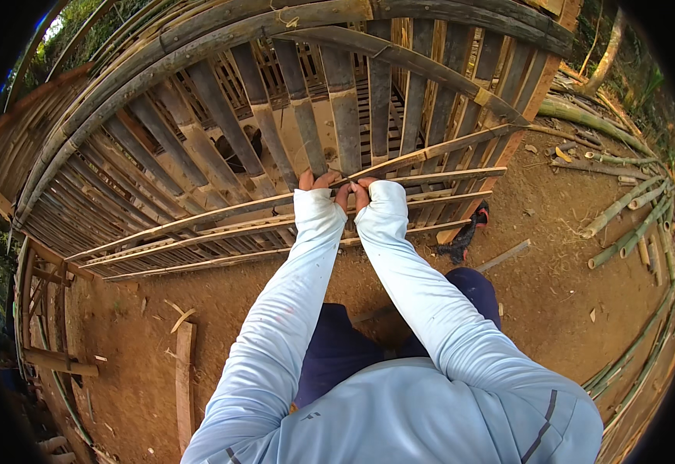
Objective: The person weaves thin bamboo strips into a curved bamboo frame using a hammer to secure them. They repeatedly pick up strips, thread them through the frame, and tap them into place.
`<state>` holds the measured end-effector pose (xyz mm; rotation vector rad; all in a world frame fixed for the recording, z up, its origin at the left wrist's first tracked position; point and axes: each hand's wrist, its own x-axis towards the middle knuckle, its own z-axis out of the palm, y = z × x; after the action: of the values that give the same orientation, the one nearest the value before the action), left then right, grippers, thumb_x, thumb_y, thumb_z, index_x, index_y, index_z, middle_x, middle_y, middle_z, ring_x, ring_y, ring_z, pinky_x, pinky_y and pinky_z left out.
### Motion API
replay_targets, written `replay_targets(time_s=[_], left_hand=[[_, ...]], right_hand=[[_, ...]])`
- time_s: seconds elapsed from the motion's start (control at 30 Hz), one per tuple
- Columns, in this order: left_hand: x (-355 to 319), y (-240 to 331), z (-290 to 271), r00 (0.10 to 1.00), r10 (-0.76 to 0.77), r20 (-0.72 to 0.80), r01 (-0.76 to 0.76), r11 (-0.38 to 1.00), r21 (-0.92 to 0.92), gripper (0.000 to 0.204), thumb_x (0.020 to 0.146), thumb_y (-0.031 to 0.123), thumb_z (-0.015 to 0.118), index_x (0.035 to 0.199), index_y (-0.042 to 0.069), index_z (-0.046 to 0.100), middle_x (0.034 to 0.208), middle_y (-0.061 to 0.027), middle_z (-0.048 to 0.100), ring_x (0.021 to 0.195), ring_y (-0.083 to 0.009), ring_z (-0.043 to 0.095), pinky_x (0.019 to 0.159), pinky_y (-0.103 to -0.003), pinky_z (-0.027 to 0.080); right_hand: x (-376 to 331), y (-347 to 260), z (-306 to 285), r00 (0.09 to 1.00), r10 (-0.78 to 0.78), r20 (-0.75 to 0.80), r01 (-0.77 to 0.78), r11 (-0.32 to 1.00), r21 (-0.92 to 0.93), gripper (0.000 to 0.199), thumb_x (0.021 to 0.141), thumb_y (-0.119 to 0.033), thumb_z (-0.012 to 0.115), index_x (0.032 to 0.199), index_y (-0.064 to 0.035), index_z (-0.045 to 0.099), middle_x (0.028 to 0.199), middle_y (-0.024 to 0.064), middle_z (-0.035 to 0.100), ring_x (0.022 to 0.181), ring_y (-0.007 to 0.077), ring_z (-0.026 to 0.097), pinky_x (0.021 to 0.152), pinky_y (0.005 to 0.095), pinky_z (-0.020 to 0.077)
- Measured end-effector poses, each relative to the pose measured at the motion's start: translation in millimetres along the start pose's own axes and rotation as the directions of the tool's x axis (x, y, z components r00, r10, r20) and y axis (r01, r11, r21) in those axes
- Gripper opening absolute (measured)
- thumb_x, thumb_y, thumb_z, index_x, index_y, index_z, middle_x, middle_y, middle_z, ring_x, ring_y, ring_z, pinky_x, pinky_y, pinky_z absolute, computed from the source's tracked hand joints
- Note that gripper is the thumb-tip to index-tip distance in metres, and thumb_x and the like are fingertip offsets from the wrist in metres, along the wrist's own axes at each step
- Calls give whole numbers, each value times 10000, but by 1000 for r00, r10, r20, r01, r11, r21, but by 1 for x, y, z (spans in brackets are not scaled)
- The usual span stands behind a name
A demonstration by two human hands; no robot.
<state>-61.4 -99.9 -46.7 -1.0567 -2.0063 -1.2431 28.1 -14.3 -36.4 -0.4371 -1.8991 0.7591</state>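
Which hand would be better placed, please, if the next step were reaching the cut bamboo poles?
Likely the right hand: the cut bamboo poles lie on its side, and the left hand is farther from them.

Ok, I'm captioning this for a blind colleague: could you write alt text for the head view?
A person's left hand and right hand work close together at a long slat on a bamboo structure. Around it is brown soil, with a plank at lower left and cut poles at right.
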Motion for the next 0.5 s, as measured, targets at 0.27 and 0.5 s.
replay_targets(time_s=[0.27, 0.5], left_hand=[[-2, 0, 0, 992, -106, 71, 107, 994, -1, 286, 736, 94, 759, 1007, 28, 696, 1125, -232, 568, 979, -400, 593, 799, -433, 492], [-1, 3, -1, 994, -103, 44, 103, 995, 21, 287, 747, 121, 773, 1005, 20, 699, 1033, -163, 531, 873, -313, 584, 701, -394, 481]], right_hand=[[-11, -13, 16, 979, 136, -150, -137, 991, -1, 116, 877, -114, 636, 846, -2, 637, 720, 155, 641, 624, 311, 603, 608, 369, 470], [-18, -7, 37, 765, 636, 102, -541, 548, 638, 172, 950, -172, 590, 906, -9, 555, 732, 56, 590, 623, 134, 537, 585, 278, 443]])
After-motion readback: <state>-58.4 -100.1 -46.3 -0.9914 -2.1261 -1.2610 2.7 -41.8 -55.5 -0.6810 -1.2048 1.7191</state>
